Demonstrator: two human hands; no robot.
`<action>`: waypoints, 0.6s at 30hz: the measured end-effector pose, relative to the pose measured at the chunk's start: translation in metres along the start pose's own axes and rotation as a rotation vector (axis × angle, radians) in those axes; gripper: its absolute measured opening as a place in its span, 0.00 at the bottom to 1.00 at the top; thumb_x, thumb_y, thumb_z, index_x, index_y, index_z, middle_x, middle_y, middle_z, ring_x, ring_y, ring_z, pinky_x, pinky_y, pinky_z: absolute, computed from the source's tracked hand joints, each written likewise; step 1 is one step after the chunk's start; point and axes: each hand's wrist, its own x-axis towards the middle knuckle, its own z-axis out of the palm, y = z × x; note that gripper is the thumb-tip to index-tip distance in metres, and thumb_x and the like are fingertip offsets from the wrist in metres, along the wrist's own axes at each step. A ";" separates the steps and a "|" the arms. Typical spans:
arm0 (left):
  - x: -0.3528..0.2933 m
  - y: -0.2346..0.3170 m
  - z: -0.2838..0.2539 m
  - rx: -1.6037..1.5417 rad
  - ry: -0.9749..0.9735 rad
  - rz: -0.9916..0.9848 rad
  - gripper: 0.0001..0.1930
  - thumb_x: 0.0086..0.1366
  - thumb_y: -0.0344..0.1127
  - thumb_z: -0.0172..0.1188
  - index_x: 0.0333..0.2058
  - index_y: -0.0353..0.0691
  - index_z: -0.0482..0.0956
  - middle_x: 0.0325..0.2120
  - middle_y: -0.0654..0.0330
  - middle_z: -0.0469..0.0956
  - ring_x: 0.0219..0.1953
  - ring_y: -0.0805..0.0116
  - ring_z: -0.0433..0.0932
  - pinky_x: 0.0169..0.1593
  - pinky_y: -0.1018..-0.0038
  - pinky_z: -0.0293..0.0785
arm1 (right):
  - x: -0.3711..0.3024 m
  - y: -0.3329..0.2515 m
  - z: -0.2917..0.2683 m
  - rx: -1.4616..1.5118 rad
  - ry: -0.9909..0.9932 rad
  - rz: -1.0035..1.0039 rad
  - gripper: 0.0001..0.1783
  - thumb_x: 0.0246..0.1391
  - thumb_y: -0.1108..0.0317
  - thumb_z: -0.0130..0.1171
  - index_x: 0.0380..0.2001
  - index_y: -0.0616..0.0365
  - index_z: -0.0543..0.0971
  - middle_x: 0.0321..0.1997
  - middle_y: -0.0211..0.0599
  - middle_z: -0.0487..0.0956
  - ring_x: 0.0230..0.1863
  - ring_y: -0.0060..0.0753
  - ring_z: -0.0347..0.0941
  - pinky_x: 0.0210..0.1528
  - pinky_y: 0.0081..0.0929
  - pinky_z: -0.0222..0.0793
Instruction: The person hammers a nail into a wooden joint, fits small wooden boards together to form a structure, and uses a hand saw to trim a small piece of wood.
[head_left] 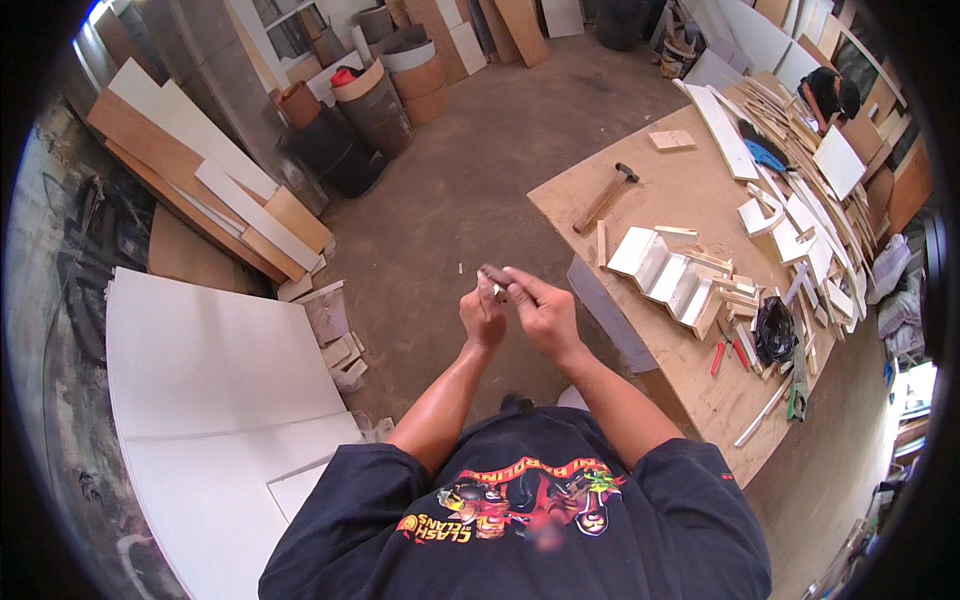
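Out in front of my body, over the floor, my left hand (483, 315) and my right hand (545, 315) meet with fingers closed. Pinched between them is a small, flat brown piece (493, 272), its far end poking out past the fingertips. A pale bit (500, 293) shows just under it; the fingers cover most of both, so their kind is unclear. To the right of my hands stands the wooden worktable (690, 180), with a hammer (605, 198) and a white stepped wooden piece (662, 275) lying on it.
The table also bears red-handled pliers (718, 358), a black plastic bag (775, 332), a green-handled saw (798, 395), a blue brush (765, 155) and wood offcuts. White panels (220, 370) stand left; boards (190, 170) lean behind them. Dark drums (335, 150) stand farther back. Another person (830, 95) bends at far right.
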 end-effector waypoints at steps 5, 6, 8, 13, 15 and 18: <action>0.018 -0.006 -0.011 -0.036 0.050 -0.053 0.33 0.80 0.53 0.34 0.28 0.35 0.79 0.17 0.57 0.75 0.19 0.60 0.74 0.28 0.64 0.68 | 0.030 0.016 0.012 -0.029 0.008 0.093 0.15 0.67 0.68 0.57 0.49 0.66 0.82 0.43 0.51 0.86 0.42 0.30 0.84 0.46 0.27 0.77; 0.025 -0.004 -0.014 -0.060 -0.026 -0.010 0.29 0.80 0.53 0.37 0.32 0.35 0.79 0.19 0.57 0.76 0.19 0.62 0.74 0.28 0.66 0.70 | 0.035 0.020 0.016 -0.009 0.086 0.012 0.14 0.67 0.66 0.56 0.48 0.65 0.82 0.35 0.43 0.86 0.36 0.25 0.82 0.39 0.26 0.76; 0.039 -0.008 -0.019 -0.079 -0.093 0.034 0.26 0.80 0.52 0.41 0.37 0.35 0.78 0.21 0.57 0.77 0.20 0.64 0.74 0.28 0.68 0.71 | 0.045 0.013 0.007 -0.009 0.066 0.119 0.15 0.68 0.63 0.56 0.47 0.62 0.81 0.31 0.44 0.84 0.32 0.33 0.81 0.36 0.29 0.74; 0.080 -0.002 -0.016 -0.233 -0.329 -0.151 0.12 0.70 0.37 0.64 0.44 0.36 0.75 0.23 0.57 0.79 0.23 0.74 0.75 0.31 0.76 0.73 | 0.078 0.014 -0.007 -0.083 -0.020 0.179 0.14 0.68 0.58 0.55 0.50 0.52 0.80 0.24 0.42 0.79 0.25 0.41 0.78 0.30 0.33 0.70; 0.103 0.007 -0.010 -0.133 -0.317 -0.036 0.12 0.68 0.35 0.66 0.43 0.36 0.75 0.23 0.55 0.78 0.22 0.73 0.74 0.30 0.74 0.73 | 0.094 0.004 -0.008 -0.092 -0.010 0.083 0.13 0.67 0.60 0.56 0.50 0.51 0.80 0.25 0.43 0.80 0.26 0.43 0.79 0.31 0.35 0.71; 0.131 0.002 0.003 0.041 -0.326 0.126 0.12 0.64 0.32 0.68 0.40 0.34 0.75 0.23 0.51 0.77 0.21 0.68 0.72 0.29 0.72 0.71 | 0.119 0.008 0.000 -0.160 0.021 -0.152 0.13 0.65 0.62 0.57 0.50 0.48 0.81 0.27 0.45 0.81 0.29 0.48 0.81 0.31 0.38 0.74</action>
